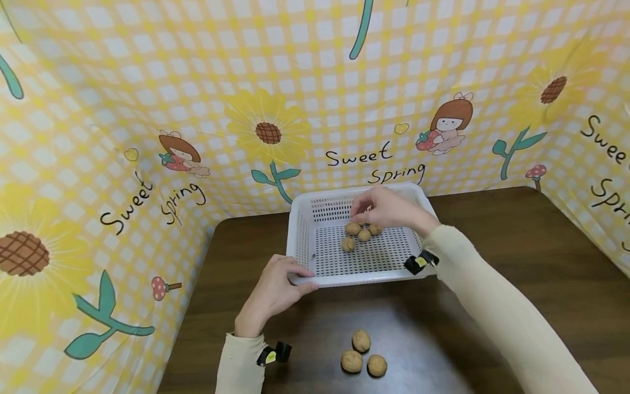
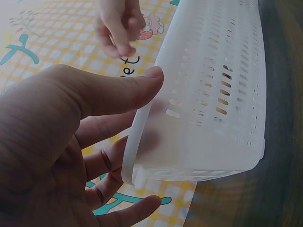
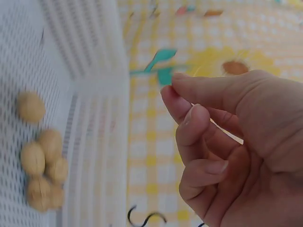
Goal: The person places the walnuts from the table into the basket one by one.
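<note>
Brown bench (image 1: 492,246): left hand (image 1: 275,284) grips white basket (image 1: 364,278) at seven o'clock; right hand (image 1: 386,207), fingers curled narrow, above walnuts (image 1: 348,244).

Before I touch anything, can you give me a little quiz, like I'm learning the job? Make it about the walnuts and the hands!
1. Count: how many walnuts lie on the table, outside the basket?
2. True or false: the right hand is gripping the basket's rim.
3. Choose: what is the left hand holding?
A) a walnut
B) the basket's front left corner
C) the yellow checked cloth

Key:
1. Three.
2. False; it is over the basket and holds nothing.
3. B.
</note>
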Tool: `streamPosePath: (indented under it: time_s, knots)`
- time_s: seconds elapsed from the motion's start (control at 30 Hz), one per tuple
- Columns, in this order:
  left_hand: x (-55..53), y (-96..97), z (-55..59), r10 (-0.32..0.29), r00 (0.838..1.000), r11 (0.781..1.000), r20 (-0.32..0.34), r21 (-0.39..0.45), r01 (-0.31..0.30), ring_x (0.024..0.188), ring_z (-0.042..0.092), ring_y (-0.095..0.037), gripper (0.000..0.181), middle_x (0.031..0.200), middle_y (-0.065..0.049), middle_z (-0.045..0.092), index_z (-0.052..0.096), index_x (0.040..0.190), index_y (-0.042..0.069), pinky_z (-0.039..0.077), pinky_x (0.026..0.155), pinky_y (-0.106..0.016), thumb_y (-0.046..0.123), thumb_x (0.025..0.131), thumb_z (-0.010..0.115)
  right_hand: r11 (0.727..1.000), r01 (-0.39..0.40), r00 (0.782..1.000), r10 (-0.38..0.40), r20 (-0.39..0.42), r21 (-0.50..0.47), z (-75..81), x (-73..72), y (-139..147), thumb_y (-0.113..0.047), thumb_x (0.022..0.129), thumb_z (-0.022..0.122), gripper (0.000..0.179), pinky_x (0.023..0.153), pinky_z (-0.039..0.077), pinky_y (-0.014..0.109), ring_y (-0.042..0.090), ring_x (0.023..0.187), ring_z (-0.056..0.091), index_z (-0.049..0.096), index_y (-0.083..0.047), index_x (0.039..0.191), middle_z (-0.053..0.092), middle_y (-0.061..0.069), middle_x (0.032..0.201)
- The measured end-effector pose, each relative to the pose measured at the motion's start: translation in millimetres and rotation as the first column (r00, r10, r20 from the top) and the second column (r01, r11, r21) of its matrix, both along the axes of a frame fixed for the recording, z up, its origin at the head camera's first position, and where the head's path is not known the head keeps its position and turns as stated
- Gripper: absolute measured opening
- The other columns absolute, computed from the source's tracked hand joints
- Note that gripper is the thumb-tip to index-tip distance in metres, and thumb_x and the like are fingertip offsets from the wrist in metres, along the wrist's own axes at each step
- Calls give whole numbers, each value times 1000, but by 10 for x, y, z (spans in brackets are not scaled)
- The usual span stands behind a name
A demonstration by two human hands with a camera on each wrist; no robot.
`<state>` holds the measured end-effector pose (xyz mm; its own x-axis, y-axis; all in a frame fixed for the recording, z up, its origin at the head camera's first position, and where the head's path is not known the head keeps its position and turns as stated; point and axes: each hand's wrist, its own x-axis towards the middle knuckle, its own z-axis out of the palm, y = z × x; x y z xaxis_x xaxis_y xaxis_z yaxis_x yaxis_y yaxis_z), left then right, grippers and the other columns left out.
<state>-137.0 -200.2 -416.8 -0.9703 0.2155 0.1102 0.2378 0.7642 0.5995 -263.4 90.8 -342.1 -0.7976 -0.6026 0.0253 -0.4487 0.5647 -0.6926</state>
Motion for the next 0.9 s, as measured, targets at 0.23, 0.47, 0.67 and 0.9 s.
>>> streamPosePath:
  time_s: [0.23,0.47,0.67,0.9]
  knots:
    - [-6,4,-25,7,1000,1000,4,2,-7,113,53,-18,13,97,9,75,88,95,24,47,96,-40,24,83,93,992,-82,997,81,-17,-96,-204,530,-15,-19,103,72,11,65,48,26,11,71,57,82,-18,103,78,1,99]
    - [-16,10,-10,-4,1000,1000,-4,-5,4,112,53,-18,14,95,9,75,88,95,23,47,95,-40,24,83,93,968,-141,990,144,-3,-210,-610,992,46,-22,101,74,9,55,47,23,1,60,54,82,-20,105,76,-7,89]
    - [-20,6,4,-1,1000,1000,-7,-5,1,114,54,-20,14,96,8,75,88,95,22,47,97,-42,24,82,93,944,-217,974,227,13,-247,-1094,1255,118,-23,99,78,10,54,49,21,-5,59,53,79,-21,108,76,-4,90]
    - [-16,5,8,2,1000,1000,15,-5,-1,118,53,-21,15,98,8,74,88,98,22,47,101,-44,25,83,92,919,-242,935,306,177,-312,-1422,1410,216,-21,97,80,26,49,44,17,-6,53,49,76,-13,121,73,5,81]
